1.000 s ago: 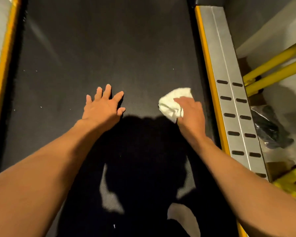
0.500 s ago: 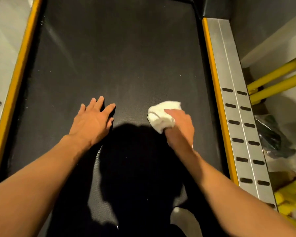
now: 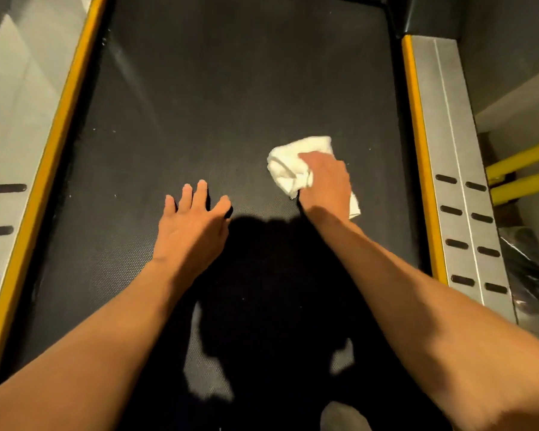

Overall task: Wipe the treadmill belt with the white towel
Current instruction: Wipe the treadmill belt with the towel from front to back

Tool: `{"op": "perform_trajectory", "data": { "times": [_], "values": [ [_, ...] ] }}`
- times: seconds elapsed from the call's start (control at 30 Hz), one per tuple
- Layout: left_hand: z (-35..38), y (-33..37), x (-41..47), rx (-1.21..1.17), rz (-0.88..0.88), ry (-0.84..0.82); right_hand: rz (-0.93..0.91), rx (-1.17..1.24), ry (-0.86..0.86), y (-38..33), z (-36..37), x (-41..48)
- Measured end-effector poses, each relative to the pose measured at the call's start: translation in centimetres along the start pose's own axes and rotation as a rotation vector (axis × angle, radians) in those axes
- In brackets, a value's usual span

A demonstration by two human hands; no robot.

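The black treadmill belt (image 3: pixel 224 98) fills the middle of the view, with small pale specks on it. A crumpled white towel (image 3: pixel 288 164) lies on the belt right of centre. My right hand (image 3: pixel 325 183) grips the towel from behind and holds it down on the belt; a corner of cloth shows at the hand's right side. My left hand (image 3: pixel 192 227) rests flat on the belt to the towel's left, fingers spread and straight, holding nothing.
Yellow-edged grey side rails with dark slots run along the belt: the left rail (image 3: pixel 16 126) and the right rail (image 3: pixel 448 157). Yellow bars (image 3: pixel 523 175) and a dark plastic bag (image 3: pixel 523 269) lie beyond the right rail. My shadow covers the near belt.
My right hand has slid the towel leftward from near the right rail, then a little forward up the belt. My left hand stays flat on the belt. The view shifted left, showing the left rail.
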State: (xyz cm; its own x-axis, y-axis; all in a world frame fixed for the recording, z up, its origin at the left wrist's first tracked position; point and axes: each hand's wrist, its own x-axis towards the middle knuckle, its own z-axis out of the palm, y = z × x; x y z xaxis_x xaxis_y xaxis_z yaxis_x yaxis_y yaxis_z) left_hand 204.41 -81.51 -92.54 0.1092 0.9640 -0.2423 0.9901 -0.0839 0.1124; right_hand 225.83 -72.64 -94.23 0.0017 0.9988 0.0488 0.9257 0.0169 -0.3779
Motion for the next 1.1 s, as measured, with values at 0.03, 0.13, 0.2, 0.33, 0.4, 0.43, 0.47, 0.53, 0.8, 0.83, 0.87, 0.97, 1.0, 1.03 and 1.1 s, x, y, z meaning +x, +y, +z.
{"op": "perform_trajectory", "data": {
  "times": [0.03,0.13,0.2,0.33,0.4,0.43,0.47,0.53,0.8,0.83,0.87,0.97,1.0,1.03,1.1],
  "values": [
    [-0.4,-0.3,-0.2,-0.001,0.006,0.008,-0.17,0.042,-0.1,-1.7,0.9,-2.0],
    [-1.2,-1.6,-1.5,-0.031,0.037,-0.019,-0.469,0.24,-0.258,-4.4,0.8,-6.5],
    [-1.2,-3.1,-2.5,-0.067,0.078,-0.007,-0.301,0.382,-0.147,-4.7,-1.2,-4.8],
    [-1.2,-4.8,-3.8,-0.113,0.137,0.019,0.0,0.183,-0.062,-4.2,-1.9,2.2],
    [-1.5,-5.2,-4.1,-0.165,0.145,0.061,0.037,0.055,-0.151,-5.6,-0.1,1.5],
    [-1.9,-5.3,-4.2,-0.197,0.125,0.086,0.011,0.04,-0.235,-6.5,0.5,-0.7],
    [-2.1,-5.6,-4.3,-0.219,0.1,0.111,-0.11,0.079,-0.303,-7.0,1.1,-3.7],
    [-2.2,-6.0,-4.5,-0.213,0.043,0.15,-0.532,0.166,-0.441,-7.4,1.6,-10.4],
    [-0.7,-8.6,-5.7,-0.021,-0.087,0.106,-0.232,0.355,-0.232,-12.5,1.3,0.6],
    [-0.9,-8.9,-6.0,-0.02,-0.096,0.107,-0.202,0.29,-0.261,-13.2,2.4,1.2],
    [-1.3,-9.2,-6.2,-0.026,-0.108,0.109,-0.202,0.215,-0.329,-13.8,3.2,0.6],
    [-1.8,-10.1,-6.7,-0.087,-0.173,0.102,-0.582,0.126,-0.443,-14.1,4.7,-6.0],
    [-1.6,-10.3,-6.9,-0.107,-0.203,0.077,-0.692,0.196,-0.502,-13.7,4.4,-8.2],
    [-1.4,-10.5,-7.1,-0.134,-0.234,0.048,-0.732,0.297,-0.541,-13.6,3.8,-9.4],
    [-0.9,-10.7,-7.4,-0.217,-0.278,-0.008,-0.556,0.496,-0.449,-15.0,2.4,-7.6]
  ]
}}
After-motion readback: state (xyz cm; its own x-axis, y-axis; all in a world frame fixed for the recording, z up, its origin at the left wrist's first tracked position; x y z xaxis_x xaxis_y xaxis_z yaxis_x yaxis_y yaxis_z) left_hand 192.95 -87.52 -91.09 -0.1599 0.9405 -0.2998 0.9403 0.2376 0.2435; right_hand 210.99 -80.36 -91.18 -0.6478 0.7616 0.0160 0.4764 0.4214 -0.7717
